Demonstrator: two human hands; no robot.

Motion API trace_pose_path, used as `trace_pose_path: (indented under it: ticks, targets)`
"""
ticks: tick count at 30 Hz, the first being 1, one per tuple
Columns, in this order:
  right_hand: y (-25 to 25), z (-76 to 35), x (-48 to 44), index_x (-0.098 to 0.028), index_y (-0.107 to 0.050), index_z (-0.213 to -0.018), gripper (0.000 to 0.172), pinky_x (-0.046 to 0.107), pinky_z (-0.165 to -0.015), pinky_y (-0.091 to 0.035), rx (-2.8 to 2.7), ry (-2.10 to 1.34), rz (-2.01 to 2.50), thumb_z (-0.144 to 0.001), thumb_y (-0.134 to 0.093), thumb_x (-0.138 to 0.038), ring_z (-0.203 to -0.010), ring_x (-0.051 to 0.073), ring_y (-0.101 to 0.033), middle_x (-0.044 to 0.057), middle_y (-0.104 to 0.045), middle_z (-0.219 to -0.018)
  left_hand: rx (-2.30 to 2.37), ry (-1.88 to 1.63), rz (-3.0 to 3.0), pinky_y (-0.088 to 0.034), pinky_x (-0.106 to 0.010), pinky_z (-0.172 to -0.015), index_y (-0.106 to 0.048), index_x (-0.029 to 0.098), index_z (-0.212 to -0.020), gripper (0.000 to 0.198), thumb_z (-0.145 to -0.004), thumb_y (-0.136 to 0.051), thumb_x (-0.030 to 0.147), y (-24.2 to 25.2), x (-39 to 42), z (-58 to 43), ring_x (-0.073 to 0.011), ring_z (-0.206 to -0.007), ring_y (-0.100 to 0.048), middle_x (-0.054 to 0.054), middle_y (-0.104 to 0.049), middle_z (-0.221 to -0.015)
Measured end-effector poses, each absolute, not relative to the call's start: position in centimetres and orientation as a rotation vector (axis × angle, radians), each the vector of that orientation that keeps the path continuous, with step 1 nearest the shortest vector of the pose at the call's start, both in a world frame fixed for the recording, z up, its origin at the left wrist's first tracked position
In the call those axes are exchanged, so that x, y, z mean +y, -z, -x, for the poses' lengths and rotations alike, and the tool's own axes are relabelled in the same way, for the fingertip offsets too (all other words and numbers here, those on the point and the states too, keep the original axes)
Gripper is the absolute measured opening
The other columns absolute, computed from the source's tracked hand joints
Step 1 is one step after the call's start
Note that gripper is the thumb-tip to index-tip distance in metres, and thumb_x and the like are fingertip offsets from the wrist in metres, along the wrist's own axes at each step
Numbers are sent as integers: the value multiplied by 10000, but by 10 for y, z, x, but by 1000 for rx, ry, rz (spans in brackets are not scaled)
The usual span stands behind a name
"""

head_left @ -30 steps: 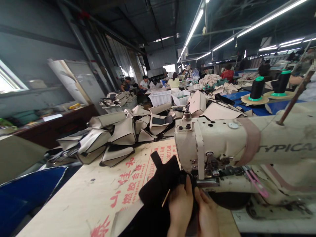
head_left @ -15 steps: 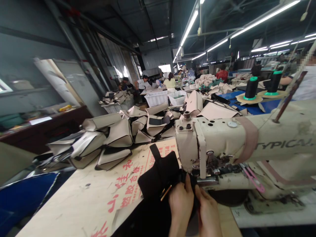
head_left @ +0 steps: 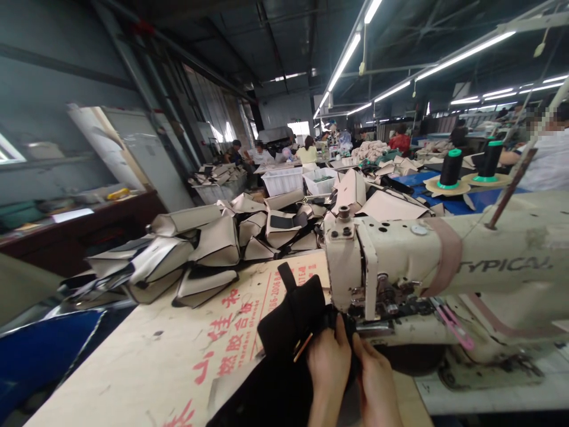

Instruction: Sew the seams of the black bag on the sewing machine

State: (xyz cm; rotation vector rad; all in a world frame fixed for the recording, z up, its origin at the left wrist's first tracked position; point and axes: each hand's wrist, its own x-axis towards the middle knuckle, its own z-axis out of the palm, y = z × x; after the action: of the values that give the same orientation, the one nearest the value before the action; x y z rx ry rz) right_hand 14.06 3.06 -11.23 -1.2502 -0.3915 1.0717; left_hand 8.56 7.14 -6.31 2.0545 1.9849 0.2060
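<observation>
A black bag piece (head_left: 291,317) with a protruding tab and a thin gold-coloured metal bar (head_left: 303,347) lies under the head of a cream sewing machine (head_left: 349,261). My left hand (head_left: 329,360) presses on its edge just below the needle area, fingers closed on the black material. Close beside it on the right, my right hand (head_left: 376,375) grips the same edge between thumb and fingers. The needle and the stitching spot are hidden by the machine head and my fingers. The lower part of the black piece hangs toward me.
A plywood table (head_left: 178,356) with red lettering extends to the left. Behind it is a heap of beige bags with black edging (head_left: 216,243). Thread cones (head_left: 450,169) stand behind the machine. A pink-handled tool (head_left: 457,329) rests on the machine's bed. Several people work farther back.
The view has shifted slightly, so the machine and black bag piece appear a little farther right and lower. Both hands keep their hold at the needle area.
</observation>
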Motion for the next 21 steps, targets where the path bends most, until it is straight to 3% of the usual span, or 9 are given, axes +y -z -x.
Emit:
trace_pose_path:
  ticks: [3,9,15,21]
  targets:
    - [112,-141,31,-128,-631,-845,399,308,-714,-501,-407,-1174,1189,-857,-502,-505,-740,148,-625,20,-656,-781,1974,-215,-2092,-426,-257,-593,-670,150,-973,383,-926,-314,283,65,72,-85,-226,-801,-660,-102,-701,-839]
    - [106,-138,26,-133,-628,-899,434,315,-722,-487,-391,-1221,1156,-859,-471,-536,-722,157,-625,13,-659,-771,2024,-321,-2032,-436,-245,-610,-683,104,-774,468,-927,-306,335,60,70,-87,-215,-771,-665,-115,-702,-784]
    - [104,-140,28,-128,-628,-873,443,311,-718,-489,-360,-1227,1148,-849,-481,-546,-721,154,-622,28,-657,-781,2020,-313,-2051,-428,-244,-594,-684,107,-811,440,-926,-314,316,61,70,-87,-211,-776,-663,-116,-702,-796]
    - [103,-142,32,-155,-689,-862,475,295,-603,-472,-326,-1235,1144,-709,-575,-590,-789,234,-625,60,-683,-815,2015,-318,-2042,-423,-222,-585,-682,117,-815,398,-917,-340,293,61,73,-87,-189,-773,-664,-107,-703,-804]
